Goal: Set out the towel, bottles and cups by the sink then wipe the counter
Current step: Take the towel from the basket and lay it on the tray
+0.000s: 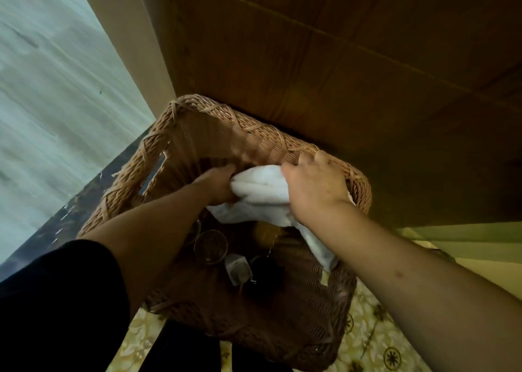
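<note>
Head view: towel (262, 185) gripped between both hands.

Left hand (217, 183) fingertips concealed behind the white towel (262, 193). Towel and forearms cover part of the basket (197, 134) interior; items below are dim, and the dark bottle (262, 272) is indistinct.

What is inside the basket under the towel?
In the basket, below the white towel that both hands grip, a glass cup and two bottles show. The towel and arms hide anything else.
</note>
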{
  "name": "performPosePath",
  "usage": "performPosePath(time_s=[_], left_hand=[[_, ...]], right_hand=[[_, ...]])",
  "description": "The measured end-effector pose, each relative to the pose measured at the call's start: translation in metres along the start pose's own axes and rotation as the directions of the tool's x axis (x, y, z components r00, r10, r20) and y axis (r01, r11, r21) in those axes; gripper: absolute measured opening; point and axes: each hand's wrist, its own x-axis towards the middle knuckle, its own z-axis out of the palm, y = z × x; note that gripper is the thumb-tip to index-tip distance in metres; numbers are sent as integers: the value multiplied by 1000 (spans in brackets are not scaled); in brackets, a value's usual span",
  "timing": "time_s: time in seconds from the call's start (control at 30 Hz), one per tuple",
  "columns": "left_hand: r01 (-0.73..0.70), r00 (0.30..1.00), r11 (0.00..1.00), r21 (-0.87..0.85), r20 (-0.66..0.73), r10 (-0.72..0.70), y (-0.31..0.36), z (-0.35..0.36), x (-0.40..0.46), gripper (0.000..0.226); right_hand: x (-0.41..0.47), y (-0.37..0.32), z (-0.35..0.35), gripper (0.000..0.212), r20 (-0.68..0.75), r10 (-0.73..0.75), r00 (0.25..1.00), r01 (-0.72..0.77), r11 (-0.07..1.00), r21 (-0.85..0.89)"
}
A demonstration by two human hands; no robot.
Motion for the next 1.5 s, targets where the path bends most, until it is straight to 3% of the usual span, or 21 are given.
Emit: performPosePath(time_s=[0.07,0.17,0.4,0.5,0.6,0.8,0.93,1.13,1.3,1.4,1.5], left_hand=[[-54,997,995,-83,-65,48,7,-13,-19,74],[-158,979,987,-3,-130,156,27,-36,-47,84],[-126,913,992,9,-389,120,73,-87,-122,49],[-152,845,988,32,-515,147,95,-107,-153,42],[-141,763,988,66,-628,151,113,-129,-188,19],[-65,549,976,206,-810,207,127,-182,-290,19],[71,452,963,259,-869,200,110,-193,-377,15],[294,414,941,168,-910,33,44,-147,-526,24],[397,318,917,-32,-933,-170,-10,-55,-668,38],[434,255,884,-173,-918,-305,-31,11,-760,29],[505,162,819,-274,-902,-401,-44,70,-836,49]], right_hand=[[-16,10,-19,59,-57,-14,998,14,1000,-4],[-44,27,-47,63,-118,-38,992,37,999,-12],[-108,62,-114,58,-301,-124,946,123,992,-21],[-132,78,-144,56,-383,-137,913,136,990,-31],[-156,92,-171,46,-510,-163,845,154,986,-59],[-204,89,-215,47,-682,-220,698,207,973,-102],[-233,49,-235,42,-776,-286,563,299,945,-132],[-281,-52,-244,47,-793,-460,400,501,834,-231],[-345,-167,-236,46,-720,-652,236,659,652,-375],[-400,-242,-219,46,-667,-736,116,712,530,-461],[-451,-304,-200,51,-622,-783,13,775,401,-488]])
